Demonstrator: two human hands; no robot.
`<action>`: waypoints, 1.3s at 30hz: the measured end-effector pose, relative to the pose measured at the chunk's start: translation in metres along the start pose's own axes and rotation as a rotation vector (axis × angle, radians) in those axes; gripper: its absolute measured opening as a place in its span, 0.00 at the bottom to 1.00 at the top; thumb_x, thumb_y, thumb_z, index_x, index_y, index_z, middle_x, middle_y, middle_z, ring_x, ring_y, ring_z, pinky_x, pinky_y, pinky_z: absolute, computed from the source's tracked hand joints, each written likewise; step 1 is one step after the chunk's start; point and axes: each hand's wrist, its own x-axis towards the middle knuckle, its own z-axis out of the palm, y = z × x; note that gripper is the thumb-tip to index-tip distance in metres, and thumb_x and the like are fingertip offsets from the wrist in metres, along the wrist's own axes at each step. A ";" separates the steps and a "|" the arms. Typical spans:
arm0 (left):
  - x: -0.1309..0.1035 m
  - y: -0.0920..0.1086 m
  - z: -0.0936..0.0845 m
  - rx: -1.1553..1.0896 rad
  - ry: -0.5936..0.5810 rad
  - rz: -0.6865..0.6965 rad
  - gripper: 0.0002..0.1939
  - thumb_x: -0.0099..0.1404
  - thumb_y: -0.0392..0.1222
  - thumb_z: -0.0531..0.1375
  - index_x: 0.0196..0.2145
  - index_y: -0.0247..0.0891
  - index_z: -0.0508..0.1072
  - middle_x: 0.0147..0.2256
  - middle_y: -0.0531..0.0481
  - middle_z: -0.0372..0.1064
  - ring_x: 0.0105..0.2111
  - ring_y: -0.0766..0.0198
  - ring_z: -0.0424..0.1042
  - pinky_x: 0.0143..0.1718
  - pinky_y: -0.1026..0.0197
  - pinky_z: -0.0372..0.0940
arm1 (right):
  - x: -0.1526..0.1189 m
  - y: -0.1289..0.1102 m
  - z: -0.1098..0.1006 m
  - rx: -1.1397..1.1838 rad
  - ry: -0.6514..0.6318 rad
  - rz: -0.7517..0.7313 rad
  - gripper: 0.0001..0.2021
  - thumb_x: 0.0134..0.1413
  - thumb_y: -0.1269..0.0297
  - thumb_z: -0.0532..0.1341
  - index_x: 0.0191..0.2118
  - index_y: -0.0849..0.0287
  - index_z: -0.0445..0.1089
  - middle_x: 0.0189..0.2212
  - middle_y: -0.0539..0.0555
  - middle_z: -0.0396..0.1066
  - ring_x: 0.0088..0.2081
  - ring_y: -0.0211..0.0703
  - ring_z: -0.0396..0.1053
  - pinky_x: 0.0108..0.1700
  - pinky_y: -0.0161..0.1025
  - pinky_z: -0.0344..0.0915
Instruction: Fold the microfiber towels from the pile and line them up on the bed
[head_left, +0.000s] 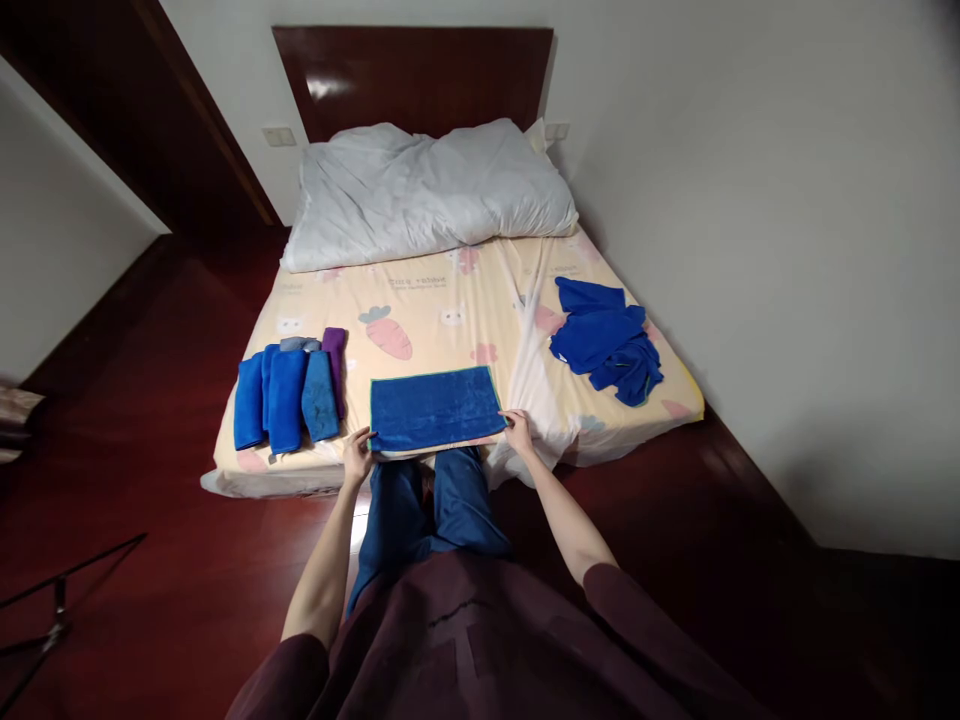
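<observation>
A blue towel (pixel 436 408) with green edging lies spread flat as a wide rectangle at the bed's near edge. At its near left corner, my left hand (pixel 358 455) is closed on the edge. My right hand (pixel 517 431) pinches the near right corner. Several folded or rolled towels, blue, grey and purple, sit side by side to the left, among them a bright blue one (pixel 286 398) and a purple one (pixel 335 365). On the right lies a loose, crumpled heap of blue cloths (pixel 606 338).
The bed (pixel 420 310) has a cream printed sheet, with a bunched white quilt (pixel 435 190) at the headboard (pixel 416 80). A thin clear cover hangs at the near edge. Black metal legs (pixel 58 600) stand on the floor at lower left.
</observation>
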 end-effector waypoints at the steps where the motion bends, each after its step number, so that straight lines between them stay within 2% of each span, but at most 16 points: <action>1: 0.000 0.000 0.000 -0.005 -0.001 -0.003 0.24 0.50 0.37 0.55 0.43 0.36 0.81 0.53 0.39 0.73 0.55 0.45 0.71 0.59 0.45 0.66 | 0.000 0.000 0.000 0.001 -0.002 0.002 0.28 0.35 0.78 0.54 0.45 0.59 0.79 0.43 0.59 0.72 0.43 0.48 0.72 0.50 0.47 0.73; 6: 0.002 0.000 0.001 -0.041 -0.006 -0.025 0.19 0.56 0.41 0.55 0.41 0.37 0.80 0.53 0.40 0.72 0.55 0.48 0.70 0.57 0.47 0.68 | 0.002 -0.002 -0.001 0.004 -0.002 0.011 0.23 0.39 0.76 0.55 0.42 0.57 0.78 0.41 0.57 0.71 0.43 0.47 0.70 0.49 0.44 0.72; 10: 0.006 0.001 0.004 -0.055 0.035 -0.068 0.15 0.62 0.49 0.55 0.35 0.37 0.77 0.49 0.38 0.72 0.53 0.48 0.71 0.59 0.45 0.65 | 0.003 -0.007 -0.003 0.006 0.014 0.025 0.06 0.50 0.67 0.58 0.31 0.57 0.72 0.37 0.57 0.69 0.38 0.46 0.69 0.43 0.43 0.71; 11: 0.008 0.001 0.004 -0.055 0.051 -0.085 0.16 0.63 0.51 0.55 0.33 0.37 0.76 0.47 0.37 0.72 0.52 0.48 0.71 0.60 0.45 0.65 | 0.002 -0.008 -0.004 0.005 0.021 0.028 0.06 0.53 0.63 0.59 0.29 0.56 0.70 0.36 0.56 0.68 0.36 0.45 0.68 0.43 0.42 0.71; 14: 0.011 0.001 0.006 -0.059 0.095 -0.137 0.20 0.66 0.56 0.54 0.28 0.39 0.73 0.43 0.38 0.71 0.51 0.49 0.70 0.60 0.45 0.64 | 0.001 -0.011 -0.007 0.003 0.041 0.030 0.16 0.59 0.53 0.57 0.24 0.54 0.64 0.32 0.54 0.66 0.35 0.44 0.66 0.44 0.42 0.69; 18: 0.012 0.001 0.008 -0.073 0.131 -0.178 0.24 0.68 0.61 0.53 0.29 0.39 0.73 0.43 0.39 0.70 0.50 0.52 0.69 0.58 0.49 0.66 | -0.001 -0.014 -0.009 0.012 0.059 0.043 0.18 0.60 0.48 0.56 0.24 0.54 0.64 0.32 0.55 0.68 0.36 0.45 0.67 0.45 0.41 0.69; 25: 0.011 0.003 0.008 -0.068 0.130 -0.190 0.25 0.67 0.63 0.54 0.30 0.39 0.74 0.42 0.41 0.70 0.50 0.53 0.69 0.56 0.50 0.67 | -0.001 -0.010 -0.008 0.039 0.093 0.080 0.16 0.54 0.50 0.61 0.28 0.58 0.73 0.39 0.60 0.73 0.41 0.48 0.72 0.46 0.43 0.71; 31: 0.013 0.009 0.007 -0.027 0.140 -0.165 0.21 0.67 0.59 0.55 0.31 0.39 0.73 0.42 0.39 0.68 0.52 0.49 0.67 0.59 0.47 0.65 | -0.007 -0.007 -0.011 0.042 0.086 0.093 0.13 0.50 0.53 0.64 0.26 0.59 0.75 0.41 0.63 0.74 0.40 0.50 0.74 0.43 0.45 0.73; 35: 0.012 0.017 0.003 0.003 0.160 -0.153 0.18 0.66 0.55 0.57 0.39 0.37 0.74 0.45 0.37 0.68 0.53 0.47 0.67 0.59 0.44 0.64 | -0.014 -0.010 -0.017 -0.056 0.089 0.072 0.10 0.50 0.57 0.65 0.29 0.58 0.74 0.41 0.61 0.74 0.37 0.47 0.73 0.43 0.44 0.73; 37: 0.010 0.023 0.000 0.045 0.174 -0.090 0.19 0.67 0.53 0.57 0.46 0.36 0.73 0.50 0.35 0.66 0.57 0.46 0.65 0.62 0.43 0.61 | -0.018 -0.017 -0.020 -0.137 0.137 0.032 0.07 0.52 0.60 0.64 0.34 0.58 0.74 0.41 0.60 0.73 0.39 0.48 0.73 0.47 0.45 0.73; 39: 0.007 0.030 -0.003 0.100 0.126 0.056 0.19 0.70 0.51 0.55 0.51 0.36 0.72 0.56 0.36 0.65 0.60 0.48 0.63 0.64 0.44 0.59 | -0.022 -0.027 -0.021 -0.192 0.149 -0.052 0.09 0.55 0.65 0.61 0.41 0.58 0.75 0.45 0.60 0.73 0.46 0.51 0.72 0.55 0.48 0.70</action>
